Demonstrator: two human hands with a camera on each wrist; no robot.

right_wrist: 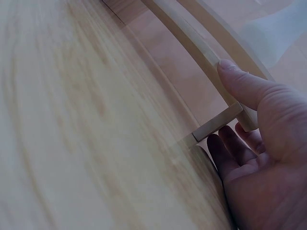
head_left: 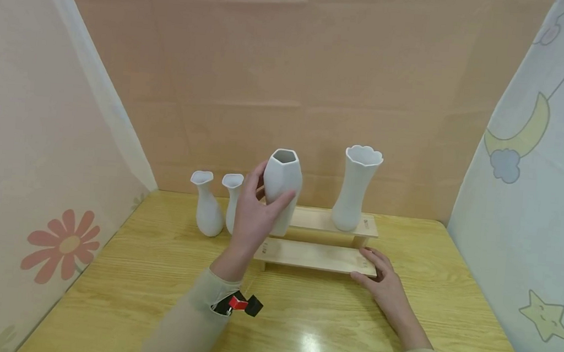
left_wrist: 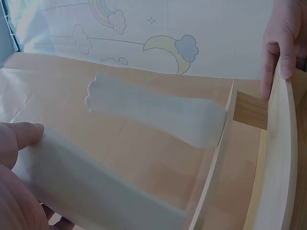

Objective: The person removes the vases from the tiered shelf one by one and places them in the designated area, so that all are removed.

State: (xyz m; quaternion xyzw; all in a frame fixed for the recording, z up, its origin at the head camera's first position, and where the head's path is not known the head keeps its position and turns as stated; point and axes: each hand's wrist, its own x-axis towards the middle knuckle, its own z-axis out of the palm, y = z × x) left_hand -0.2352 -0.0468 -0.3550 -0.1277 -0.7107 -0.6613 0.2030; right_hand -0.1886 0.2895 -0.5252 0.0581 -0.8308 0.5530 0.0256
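My left hand (head_left: 253, 212) grips a white faceted vase (head_left: 283, 184) with an angular mouth, thumb in front and fingers behind. The vase is upright, and its base overlaps the back step of a two-tier wooden stand (head_left: 312, 256) in the head view. At the right end of the lower front step, my right hand (head_left: 385, 286) holds the board, thumb at the front edge and fingers round the end. In the right wrist view its thumb (right_wrist: 240, 84) lies on the board while the other fingers curl beside the short leg. A taller white vase (head_left: 352, 195) with a scalloped rim stands on the upper step.
Left of the stand, two slim white vases, one nearer the edge (head_left: 208, 211) and one partly behind my left hand (head_left: 232, 194), stand on the wood-grain table (head_left: 154, 287). An orange backdrop (head_left: 319, 79) hangs behind, with patterned cloth (head_left: 532, 218) at the sides.
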